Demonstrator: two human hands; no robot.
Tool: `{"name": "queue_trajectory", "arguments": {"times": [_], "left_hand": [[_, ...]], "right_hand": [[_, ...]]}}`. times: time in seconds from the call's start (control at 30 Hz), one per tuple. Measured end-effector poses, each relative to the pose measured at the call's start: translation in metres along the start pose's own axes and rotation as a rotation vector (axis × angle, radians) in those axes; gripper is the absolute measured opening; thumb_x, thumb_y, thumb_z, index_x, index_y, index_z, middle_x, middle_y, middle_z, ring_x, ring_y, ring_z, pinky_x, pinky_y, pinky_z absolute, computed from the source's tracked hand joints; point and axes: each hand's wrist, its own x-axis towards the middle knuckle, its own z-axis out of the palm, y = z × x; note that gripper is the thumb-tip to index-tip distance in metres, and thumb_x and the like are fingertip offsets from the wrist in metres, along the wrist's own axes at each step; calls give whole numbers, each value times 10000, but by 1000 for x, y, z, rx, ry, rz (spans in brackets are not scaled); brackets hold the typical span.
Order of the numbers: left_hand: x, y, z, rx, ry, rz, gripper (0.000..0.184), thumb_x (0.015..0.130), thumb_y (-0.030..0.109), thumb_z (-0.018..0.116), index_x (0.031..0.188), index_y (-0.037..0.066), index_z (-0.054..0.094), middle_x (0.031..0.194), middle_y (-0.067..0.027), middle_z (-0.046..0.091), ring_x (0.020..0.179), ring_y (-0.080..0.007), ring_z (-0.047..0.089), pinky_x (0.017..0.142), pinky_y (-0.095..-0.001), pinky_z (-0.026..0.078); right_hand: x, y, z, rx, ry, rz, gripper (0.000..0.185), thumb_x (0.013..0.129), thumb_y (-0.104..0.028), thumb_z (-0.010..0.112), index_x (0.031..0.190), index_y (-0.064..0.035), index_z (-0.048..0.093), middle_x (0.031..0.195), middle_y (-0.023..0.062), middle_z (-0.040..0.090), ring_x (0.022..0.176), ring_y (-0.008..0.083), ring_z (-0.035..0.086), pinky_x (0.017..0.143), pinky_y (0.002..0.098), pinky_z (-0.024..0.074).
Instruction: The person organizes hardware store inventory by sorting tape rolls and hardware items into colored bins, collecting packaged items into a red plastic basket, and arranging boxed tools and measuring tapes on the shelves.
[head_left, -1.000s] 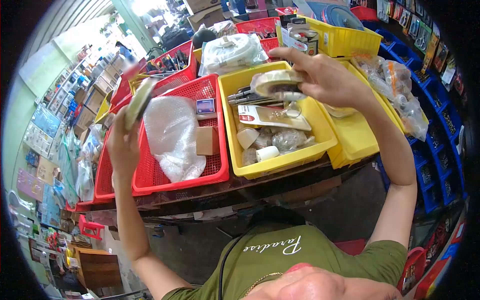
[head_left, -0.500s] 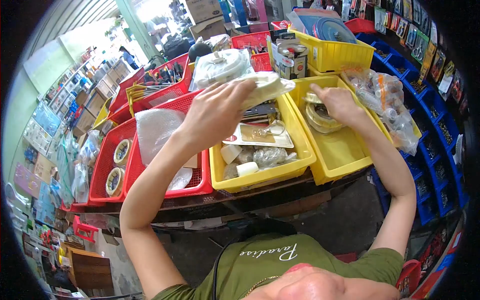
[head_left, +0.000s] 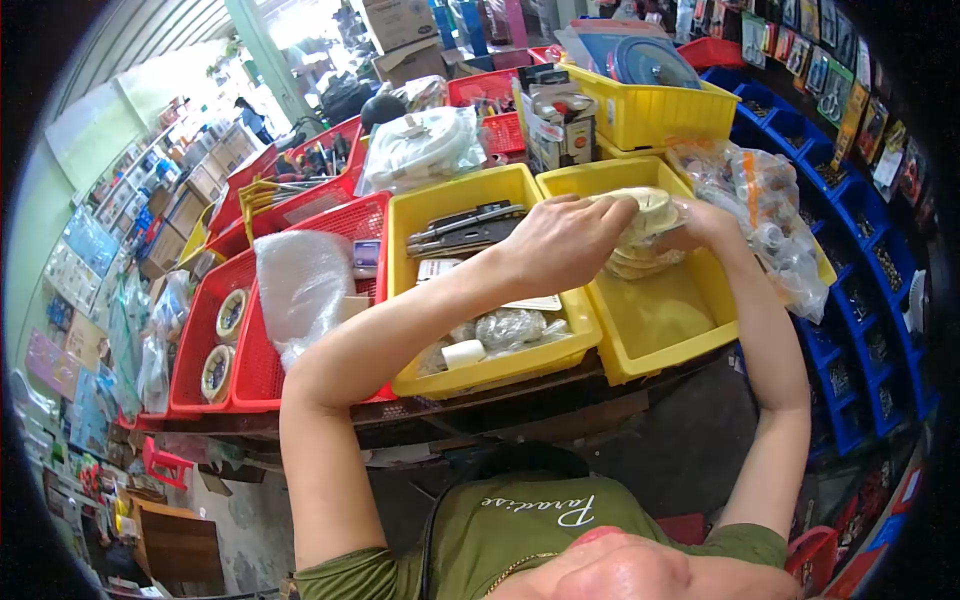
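Observation:
My left hand (head_left: 575, 235) reaches over the right-hand yellow bin (head_left: 665, 320), its fingers closed on the near side of a pale cream roll in clear plastic (head_left: 645, 207). At the roll's right side is my right hand (head_left: 703, 226), fingers curled against it and partly hidden. Beneath the hands, more cream rolls (head_left: 640, 262) lie stacked in the bin. My left forearm crosses above the neighbouring yellow bin (head_left: 490, 376), which holds dark flat metal parts (head_left: 465, 232), plastic-wrapped pieces (head_left: 510, 327) and a white cylinder (head_left: 463, 353).
Red baskets on the left hold tape rolls (head_left: 215, 374) and a bubble-wrap sheet (head_left: 303, 285). Behind lies a bagged white coil (head_left: 425, 145). Clear bags (head_left: 765, 215) sit on the right, beside blue compartment bins (head_left: 865, 290). A raised yellow bin (head_left: 650, 110) stands at the back.
My left hand has moved right and down, carrying the pale plastic-wrapped roll from above the middle bin to the right-hand bin. My right hand has shifted slightly, and the view has turned a little.

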Motion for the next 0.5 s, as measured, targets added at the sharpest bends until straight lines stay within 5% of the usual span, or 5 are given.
{"name": "queue_trajectory", "arguments": {"times": [0.1,0.17,0.23,0.33,0.5], "left_hand": [[3,-6,3,60,161,74,367,787,53,561,1131,22,438,991,-172,613,908,-349,611,762,-444,488],[9,-11,0,15,110,9,394,797,65,557,1165,30,421,985,-184,611,870,-363,611,730,-453,485],[12,-12,-5,-47,71,-164,389,807,73,551,1170,42,416,982,-194,608,846,-374,610,717,-458,483],[16,-20,2,-32,87,-148,348,819,76,539,1146,49,424,976,-193,609,853,-371,614,698,-460,483],[34,-25,32,80,30,-53,283,842,99,519,1105,42,433,947,-162,622,868,-349,632,711,-450,501]], "right_hand": [[-4,-28,-21,-251,19,381,607,630,-161,792,1183,-121,544,1169,127,583,1077,248,550,903,333,443],[-12,-23,-24,-354,167,295,517,648,-121,758,1134,-90,584,1082,141,625,1020,299,584,875,354,462],[-19,-33,-28,-32,601,-145,432,686,-108,722,1096,-58,596,1061,138,628,983,308,594,850,369,472],[-19,-57,-26,169,581,-332,398,689,-80,701,1069,-24,600,1027,154,625,968,315,593,840,369,473],[-22,-43,-30,-67,470,-215,455,615,-35,750,1047,-6,608,1000,147,619,976,307,578,852,359,455]]}}
